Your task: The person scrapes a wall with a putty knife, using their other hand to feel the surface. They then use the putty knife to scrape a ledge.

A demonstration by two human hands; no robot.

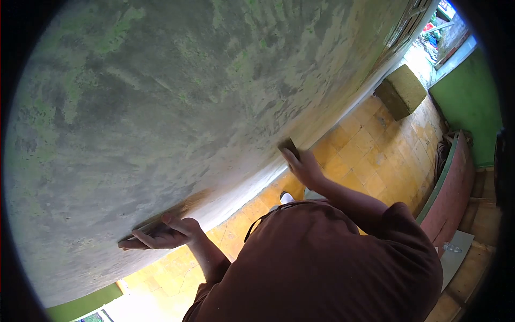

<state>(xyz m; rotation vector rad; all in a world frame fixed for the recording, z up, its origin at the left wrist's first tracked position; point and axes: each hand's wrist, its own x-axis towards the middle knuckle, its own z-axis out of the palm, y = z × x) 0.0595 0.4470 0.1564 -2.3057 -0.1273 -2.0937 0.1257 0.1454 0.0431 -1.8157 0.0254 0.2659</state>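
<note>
A grey, patchy wall (177, 107) with green flecks fills the upper left. Low on it, my left hand (163, 234) holds a long brown wooden strip (189, 204) against the surface, palm turned up and fingers stretched along it. My right hand (304, 167) is closed around a small dark block (288, 146) near the lower right part of the wall. Whether that block touches the wall I cannot tell.
Yellow floor tiles (365, 145) run below the wall. A square tan block-like object (402, 92) sits on them at the upper right. Further right are a green panel (466, 102), a curved pinkish piece (450, 198) and a pale flat sheet (457, 258).
</note>
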